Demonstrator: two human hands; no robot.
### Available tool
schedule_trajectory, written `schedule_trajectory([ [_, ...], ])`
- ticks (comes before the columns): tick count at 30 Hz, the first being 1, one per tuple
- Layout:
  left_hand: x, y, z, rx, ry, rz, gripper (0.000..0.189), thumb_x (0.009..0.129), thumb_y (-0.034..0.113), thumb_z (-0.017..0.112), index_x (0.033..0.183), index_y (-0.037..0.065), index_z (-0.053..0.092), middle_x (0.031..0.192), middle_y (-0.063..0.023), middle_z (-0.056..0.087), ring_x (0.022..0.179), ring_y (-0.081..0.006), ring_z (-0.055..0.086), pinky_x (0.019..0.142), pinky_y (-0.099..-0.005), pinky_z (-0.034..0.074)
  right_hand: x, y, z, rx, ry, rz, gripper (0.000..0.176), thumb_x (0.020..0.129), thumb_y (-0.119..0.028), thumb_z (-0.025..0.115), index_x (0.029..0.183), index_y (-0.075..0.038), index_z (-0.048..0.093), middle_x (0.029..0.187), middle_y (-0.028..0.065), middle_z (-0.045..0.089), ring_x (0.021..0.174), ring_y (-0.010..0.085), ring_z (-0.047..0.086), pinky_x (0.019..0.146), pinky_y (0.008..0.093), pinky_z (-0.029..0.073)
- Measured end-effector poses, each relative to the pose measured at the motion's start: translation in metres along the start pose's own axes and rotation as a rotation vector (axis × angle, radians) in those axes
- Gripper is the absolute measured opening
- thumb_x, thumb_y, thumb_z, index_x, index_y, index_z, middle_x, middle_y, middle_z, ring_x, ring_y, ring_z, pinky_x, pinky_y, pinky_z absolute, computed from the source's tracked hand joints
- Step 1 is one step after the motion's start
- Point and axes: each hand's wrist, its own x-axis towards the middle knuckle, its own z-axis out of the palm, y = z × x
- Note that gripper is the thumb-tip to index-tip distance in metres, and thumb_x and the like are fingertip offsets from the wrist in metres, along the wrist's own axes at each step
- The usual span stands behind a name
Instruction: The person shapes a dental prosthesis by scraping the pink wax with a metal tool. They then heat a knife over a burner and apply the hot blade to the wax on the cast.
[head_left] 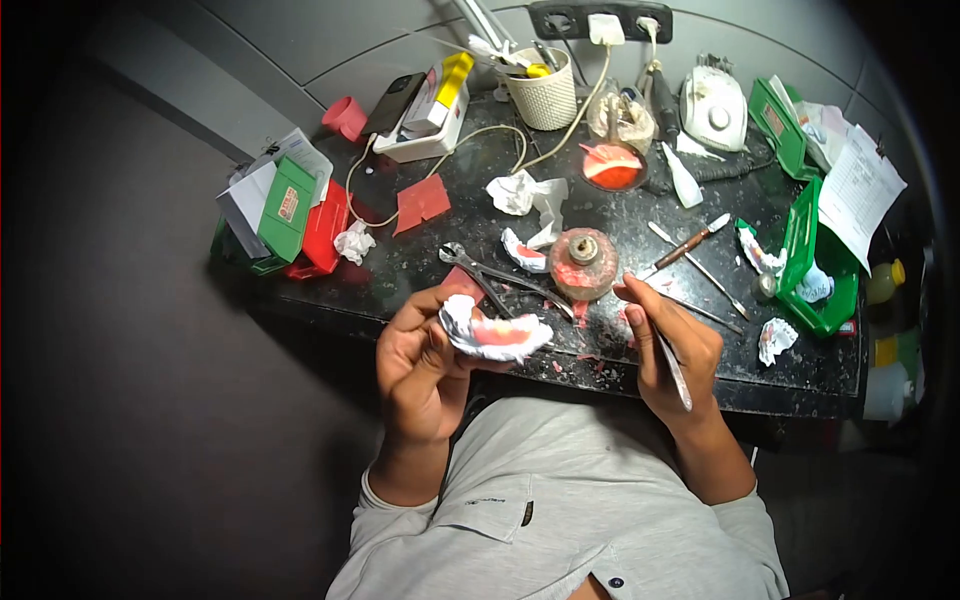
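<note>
My left hand (412, 365) grips a white plaster dental cast (515, 350) with pink wax along its ridge, held above the bench's front edge. My right hand (682, 350) is closed around a slim metal spatula (677, 378); its handle end points down toward me, and its working tip is hard to make out. Between and beyond the hands stands a glass spirit lamp (583, 272) smeared with pink wax; no flame can be made out. Large metal pliers (500, 272) lie behind my left hand, beside another plaster cast (524, 252).
A brown-handled wax knife (690, 245) and thin metal tools lie at right. Open green boxes (825, 290) hold casts. A pan of red wax (613, 170), pink wax sheet (422, 203), crumpled paper (512, 192) and white pot of tools (543, 95) stand farther back.
</note>
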Motion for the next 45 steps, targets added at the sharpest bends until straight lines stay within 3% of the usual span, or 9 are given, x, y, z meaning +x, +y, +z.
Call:
schedule_trajectory([
  [3, -0.006, 0.005, -0.003, -0.006, -0.040, 0.053, 0.057, 0.090, 0.009, 0.067, 0.135, -0.016, 0.042, 0.105, -0.0218, 0.067, 0.094, -0.0231, 0.069, 0.084, -0.0359, 0.062, 0.003, -0.002, 0.000, -0.042, 0.025, -0.026, 0.025, 0.092, 0.000, 0.071, 0.117, 0.000, 0.073, 0.103, 0.0178, 0.073, 0.075, 0.0239, 0.071, 0.068, 0.0310, 0.055],
  [5, -0.010, 0.010, 0.008, -0.023, -0.135, 0.076, 0.054, 0.098, 0.019, 0.069, 0.136, -0.013, 0.046, 0.110, -0.0201, 0.069, 0.103, -0.0237, 0.071, 0.096, -0.0352, 0.055, 0.004, -0.004, 0.002, -0.062, 0.069, -0.001, 0.024, 0.092, -0.001, 0.071, 0.115, -0.004, 0.075, 0.107, 0.0147, 0.067, 0.070, 0.0174, 0.062, 0.063, 0.0300, 0.050],
  [10, -0.020, 0.005, 0.003, -0.059, -0.121, 0.074, 0.055, 0.097, 0.017, 0.071, 0.135, -0.013, 0.047, 0.121, -0.0229, 0.068, 0.111, -0.0269, 0.070, 0.100, -0.0371, 0.054, 0.007, 0.000, 0.001, -0.119, 0.093, -0.071, 0.022, 0.093, -0.002, 0.070, 0.115, -0.001, 0.074, 0.106, 0.0156, 0.067, 0.077, 0.0177, 0.064, 0.068, 0.0291, 0.050],
  [13, -0.025, 0.000, 0.000, 0.002, -0.042, 0.093, 0.047, 0.098, 0.024, 0.069, 0.130, -0.007, 0.050, 0.102, -0.0232, 0.066, 0.088, -0.0262, 0.072, 0.085, -0.0405, 0.063, 0.004, -0.002, 0.000, -0.099, 0.066, -0.051, 0.021, 0.093, -0.002, 0.071, 0.113, 0.001, 0.073, 0.103, 0.0164, 0.068, 0.078, 0.0195, 0.066, 0.068, 0.0291, 0.052],
  [16, -0.021, 0.000, -0.002, -0.135, -0.094, 0.062, 0.048, 0.096, 0.016, 0.072, 0.131, -0.010, 0.052, 0.118, -0.0249, 0.069, 0.107, -0.0264, 0.072, 0.097, -0.0388, 0.057, 0.005, 0.001, 0.001, -0.109, 0.083, -0.101, 0.019, 0.093, -0.001, 0.070, 0.112, 0.002, 0.073, 0.102, 0.0169, 0.069, 0.078, 0.0199, 0.067, 0.068, 0.0286, 0.052],
  [20, -0.019, 0.001, -0.002, -0.200, -0.107, -0.011, 0.045, 0.098, 0.018, 0.069, 0.129, -0.010, 0.052, 0.115, -0.0249, 0.070, 0.102, -0.0274, 0.073, 0.079, -0.0422, 0.066, 0.005, -0.001, 0.001, -0.093, 0.062, -0.070, 0.018, 0.093, 0.000, 0.070, 0.110, 0.003, 0.073, 0.102, 0.0169, 0.069, 0.078, 0.0206, 0.068, 0.068, 0.0282, 0.052],
  [30, -0.019, -0.004, -0.005, -0.305, -0.129, -0.151, 0.041, 0.103, 0.022, 0.061, 0.128, -0.009, 0.052, 0.114, -0.0198, 0.068, 0.090, -0.0265, 0.075, 0.067, -0.0393, 0.067, 0.004, -0.002, 0.002, -0.076, 0.051, -0.082, 0.017, 0.092, 0.002, 0.070, 0.108, 0.003, 0.073, 0.101, 0.0172, 0.070, 0.079, 0.0217, 0.069, 0.068, 0.0284, 0.053],
  [32, -0.020, -0.008, -0.006, -0.224, -0.028, -0.124, 0.041, 0.104, 0.023, 0.060, 0.128, -0.009, 0.054, 0.113, -0.0195, 0.069, 0.085, -0.0243, 0.075, 0.063, -0.0362, 0.065, 0.004, -0.002, 0.002, -0.072, 0.047, -0.080, 0.017, 0.091, 0.002, 0.070, 0.108, 0.003, 0.073, 0.101, 0.0170, 0.071, 0.080, 0.0218, 0.069, 0.068, 0.0284, 0.053],
  [45, -0.017, -0.002, 0.003, -0.204, -0.091, -0.189, 0.049, 0.103, 0.025, 0.062, 0.134, -0.011, 0.053, 0.107, -0.0160, 0.072, 0.090, -0.0211, 0.074, 0.070, -0.0309, 0.063, 0.002, -0.002, 0.003, -0.038, 0.035, -0.080, 0.019, 0.089, 0.006, 0.071, 0.107, 0.004, 0.073, 0.101, 0.0177, 0.071, 0.081, 0.0231, 0.071, 0.072, 0.0288, 0.054],
])
